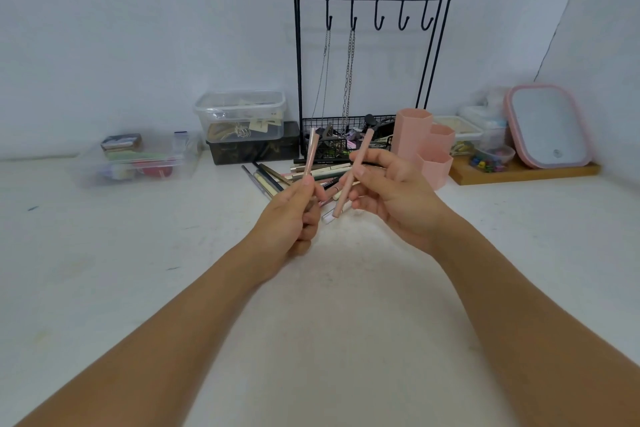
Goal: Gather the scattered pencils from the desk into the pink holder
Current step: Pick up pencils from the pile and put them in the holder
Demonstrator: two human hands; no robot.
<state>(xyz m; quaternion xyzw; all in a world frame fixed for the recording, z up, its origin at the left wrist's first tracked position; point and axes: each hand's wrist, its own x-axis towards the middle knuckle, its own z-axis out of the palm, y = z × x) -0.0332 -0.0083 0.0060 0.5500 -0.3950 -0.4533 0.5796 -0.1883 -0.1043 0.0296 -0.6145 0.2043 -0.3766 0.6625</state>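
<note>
Pencils: loose pile on white desk, front of wire rack, left of pink holder. L hand pinches one pink pencil, upright. R hand grips second pink pencil, tilted. Both clear of desk.

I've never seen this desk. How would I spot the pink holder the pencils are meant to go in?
Find the tall black hook rack standing against the back wall. Just right of its wire basket sits the pink holder, between the rack and a wooden tray. It is three joined six-sided cups stepping down toward you, unlike the flat pink-rimmed mirror further right.
</note>
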